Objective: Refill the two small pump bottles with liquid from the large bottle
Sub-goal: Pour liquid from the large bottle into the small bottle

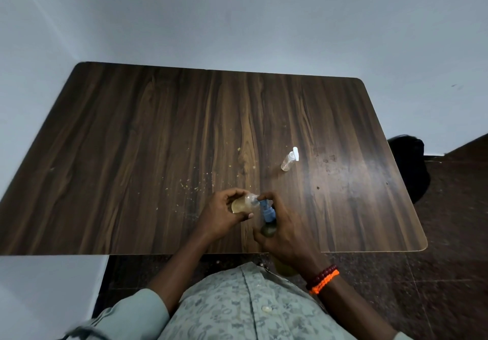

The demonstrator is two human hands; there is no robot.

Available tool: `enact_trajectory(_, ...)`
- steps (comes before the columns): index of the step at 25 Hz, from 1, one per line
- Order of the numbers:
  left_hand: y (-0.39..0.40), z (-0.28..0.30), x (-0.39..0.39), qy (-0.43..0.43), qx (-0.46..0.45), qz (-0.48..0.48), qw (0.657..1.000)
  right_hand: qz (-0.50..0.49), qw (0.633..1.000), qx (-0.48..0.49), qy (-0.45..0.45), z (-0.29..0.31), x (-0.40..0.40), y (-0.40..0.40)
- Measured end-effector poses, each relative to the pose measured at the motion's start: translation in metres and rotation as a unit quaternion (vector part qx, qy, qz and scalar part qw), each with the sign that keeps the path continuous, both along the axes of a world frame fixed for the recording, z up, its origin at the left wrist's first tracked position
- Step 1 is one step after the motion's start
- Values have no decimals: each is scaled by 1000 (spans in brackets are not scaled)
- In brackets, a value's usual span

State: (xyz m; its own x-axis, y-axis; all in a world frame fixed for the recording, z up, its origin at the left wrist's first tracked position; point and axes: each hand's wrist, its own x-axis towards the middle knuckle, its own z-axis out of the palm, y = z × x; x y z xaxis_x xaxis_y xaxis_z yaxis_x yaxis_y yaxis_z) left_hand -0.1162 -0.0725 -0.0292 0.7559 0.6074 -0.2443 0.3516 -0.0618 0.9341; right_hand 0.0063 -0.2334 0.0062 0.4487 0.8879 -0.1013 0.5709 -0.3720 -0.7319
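Filling now: left hand (224, 214) grips a small bottle (244, 202), tilted, neck at the blue pump (268, 211) of the large bottle (269, 230).
Right hand (284, 230): curled round the large bottle, fingers on the pump.
Left to do: second bottle (289, 159), beyond the large bottle on the table (132, 141), looks empty, pump fitted.

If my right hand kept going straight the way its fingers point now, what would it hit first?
Most likely the small bottle held in your left hand. Your right hand grips the large bottle, whose blue pump nozzle already sits at the small bottle's mouth, though depth is hard to judge.
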Motion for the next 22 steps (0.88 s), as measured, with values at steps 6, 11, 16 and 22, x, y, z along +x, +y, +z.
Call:
enact_trajectory(6,-1,2,1,-7,0,5,1000,18,1000,-5,-6,5,3,0)
enact_trajectory(11,-1,-2,-1,0,-3,1,1000,-1,1000,12,10,0,0,-1)
enact_trajectory(16,-4,-5,-1,4,1,0,1000,-1,999,12,33,0,1,0)
enact_trajectory(22,-1,-6,-2,1,-5,5,1000,12,1000,2,2,-1,0,-4)
